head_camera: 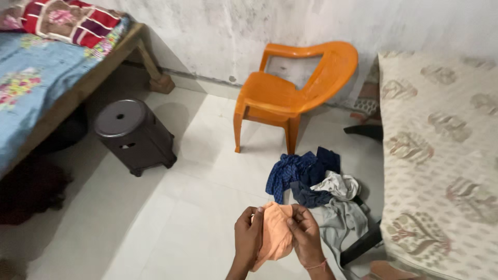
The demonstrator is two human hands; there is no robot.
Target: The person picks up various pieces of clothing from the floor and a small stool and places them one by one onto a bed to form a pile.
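Observation:
Both my hands hold a small peach-orange cloth (275, 233) low in the middle of the view. My left hand (247, 237) grips its left edge, and my right hand (306, 236) pinches its right edge, a thin band on that wrist. The cloth hangs bunched between them, above the white tiled floor. Just beyond my hands a pile of clothes (316, 184) lies on the floor: dark blue checked pieces, a white piece and a grey piece.
An orange plastic chair (290, 88) stands by the wall. A dark grey plastic stool (132, 135) sits left of it. A bed with a blue floral sheet (31, 88) fills the left; a beige patterned mattress (441, 155) fills the right.

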